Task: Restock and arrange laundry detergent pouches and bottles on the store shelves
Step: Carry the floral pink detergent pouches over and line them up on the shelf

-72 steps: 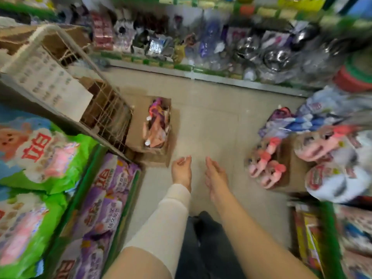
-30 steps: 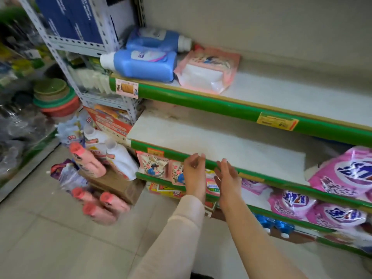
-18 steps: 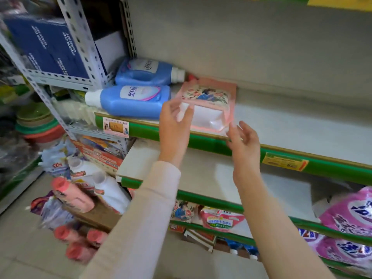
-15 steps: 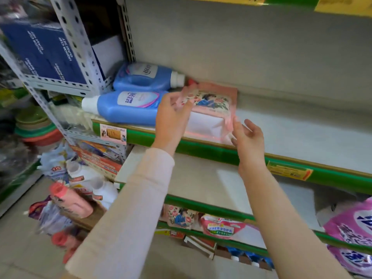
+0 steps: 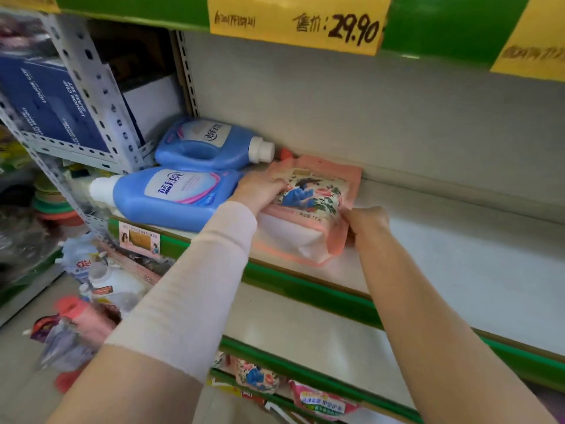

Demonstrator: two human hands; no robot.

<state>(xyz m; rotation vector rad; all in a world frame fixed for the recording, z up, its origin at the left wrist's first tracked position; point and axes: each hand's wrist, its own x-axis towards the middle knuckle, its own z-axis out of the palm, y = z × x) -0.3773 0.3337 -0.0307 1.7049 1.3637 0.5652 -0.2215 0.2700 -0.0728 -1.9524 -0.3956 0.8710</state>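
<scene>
A pink detergent pouch (image 5: 308, 209) with a picture of a person and flowers lies flat on the white shelf (image 5: 458, 264) with a green front edge. My left hand (image 5: 258, 191) grips its left upper edge. My right hand (image 5: 365, 223) pinches its right side. Left of the pouch lie two blue detergent bottles on their sides: the front bottle (image 5: 165, 197) has its white cap pointing left, the rear bottle (image 5: 211, 145) has its cap pointing right.
A yellow price tag (image 5: 296, 22) reading 29.90 hangs on the shelf above. A lower white shelf (image 5: 305, 332) runs beneath. More pouches (image 5: 321, 402) sit on the shelf below that. White and pink bottles (image 5: 101, 295) stand on the floor at the left, by a grey metal rack (image 5: 91, 96).
Both hands have come up from the lower shelf edge to the pink pouch and closed on its two sides. The view has moved closer to the upper shelf.
</scene>
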